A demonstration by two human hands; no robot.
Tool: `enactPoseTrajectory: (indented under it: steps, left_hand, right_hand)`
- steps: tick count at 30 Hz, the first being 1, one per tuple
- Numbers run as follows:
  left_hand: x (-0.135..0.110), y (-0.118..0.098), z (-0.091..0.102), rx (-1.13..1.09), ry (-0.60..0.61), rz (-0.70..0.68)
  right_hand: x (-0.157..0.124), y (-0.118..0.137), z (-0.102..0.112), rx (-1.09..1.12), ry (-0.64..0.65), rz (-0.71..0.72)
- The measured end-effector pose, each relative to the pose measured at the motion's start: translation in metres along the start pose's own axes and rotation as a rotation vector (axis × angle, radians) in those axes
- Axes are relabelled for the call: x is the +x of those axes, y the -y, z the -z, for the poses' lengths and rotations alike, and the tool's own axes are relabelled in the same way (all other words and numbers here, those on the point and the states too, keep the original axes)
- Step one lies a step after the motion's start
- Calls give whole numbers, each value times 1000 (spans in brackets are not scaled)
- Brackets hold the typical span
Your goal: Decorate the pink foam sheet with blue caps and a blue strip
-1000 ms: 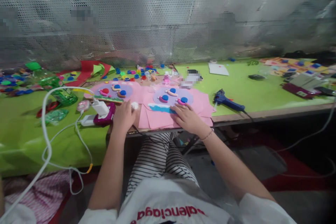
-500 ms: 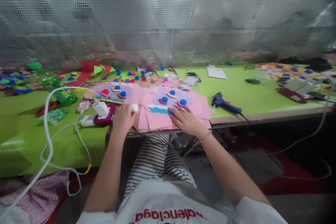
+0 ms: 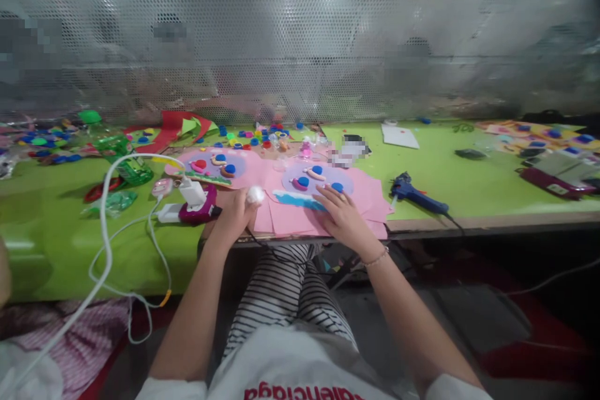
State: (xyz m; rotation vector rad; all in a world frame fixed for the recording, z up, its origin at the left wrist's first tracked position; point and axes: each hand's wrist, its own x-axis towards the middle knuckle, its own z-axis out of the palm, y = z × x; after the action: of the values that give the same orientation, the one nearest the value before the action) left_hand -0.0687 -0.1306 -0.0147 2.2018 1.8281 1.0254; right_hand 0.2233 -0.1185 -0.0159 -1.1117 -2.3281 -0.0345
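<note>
My left hand (image 3: pixel 234 219) is closed on a small white fluffy ball (image 3: pixel 255 195), which looks like a tuft of cotton, just above the near edge of the pink papers. With fingers spread, my right hand (image 3: pixel 341 215) lies on the right pink paper sheet (image 3: pixel 370 200). Its fingertips touch the lower part of a lilac oval (image 3: pixel 307 176), by one of the blue-capped snail shapes (image 3: pixel 300 183) and a blue-and-white strip (image 3: pixel 297 200). A second pink sheet (image 3: pixel 255 169) with similar snails and a green strip lies to the left.
A blue glue gun (image 3: pixel 422 195) lies to the right. A purple power strip (image 3: pixel 199 212) with white plugs and a looping white cable (image 3: pixel 107 244) sits left, near a green bottle (image 3: pixel 126 162). Bottle caps (image 3: pixel 253 135) are scattered behind, before a perforated metal screen (image 3: pixel 290 31).
My left hand has lifted the white ball slightly, turning more of it into view. My right hand stays on the sheet. The whole view has shifted a little.
</note>
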Motion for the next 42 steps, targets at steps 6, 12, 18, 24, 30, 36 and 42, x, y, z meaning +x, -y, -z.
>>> enactPoseTrajectory:
  steps: [6, 12, 18, 24, 30, 36, 42]
  left_hand:
    - [1, -7, 5, -117, 127, 36]
    - [-2, -8, 9, -142, 155, -21]
    - [-2, -6, 8, -100, 208, -58]
    - [1, -4, 7, -77, 230, -124]
    - [0, -3, 7, -22, 299, -80]
    - [1, -4, 6, 3, 292, -50]
    - [1, -3, 4, -25, 194, -64]
  right_hand:
    - [44, 40, 0, 326, -134, 112]
    - [79, 61, -34, 518, -113, 122]
    - [76, 59, -52, 608, -108, 107]
    - [75, 63, -50, 547, -55, 93]
    - [74, 61, -49, 485, 18, 148]
    - [73, 61, -49, 456, 6, 170]
    - [72, 60, -49, 516, -122, 151]
